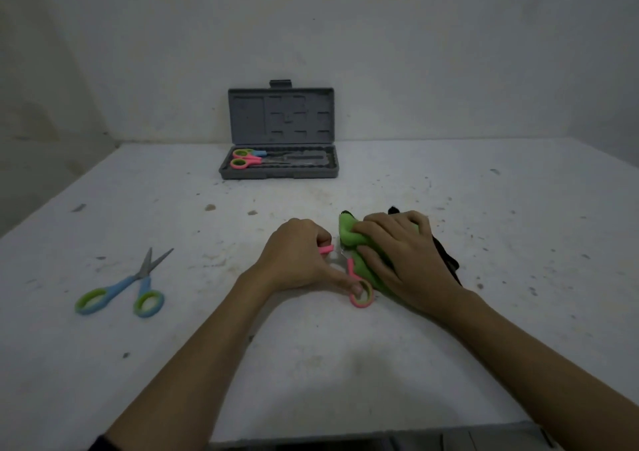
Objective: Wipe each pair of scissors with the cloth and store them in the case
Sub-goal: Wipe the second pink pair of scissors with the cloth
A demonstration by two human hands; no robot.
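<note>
Left hand (297, 257) gripping pink scissors (359, 289), right hand (401, 250) pressing cloth (349, 232) mid-table (345, 364)

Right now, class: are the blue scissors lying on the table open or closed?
Open. The blue scissors lie on the table with blades spread in a V and the two handle loops apart.

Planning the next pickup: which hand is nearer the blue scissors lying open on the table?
Left. The left hand, holding the pink scissors, sits just right of the blue scissors; the right hand presses the green cloth farther right.
</note>
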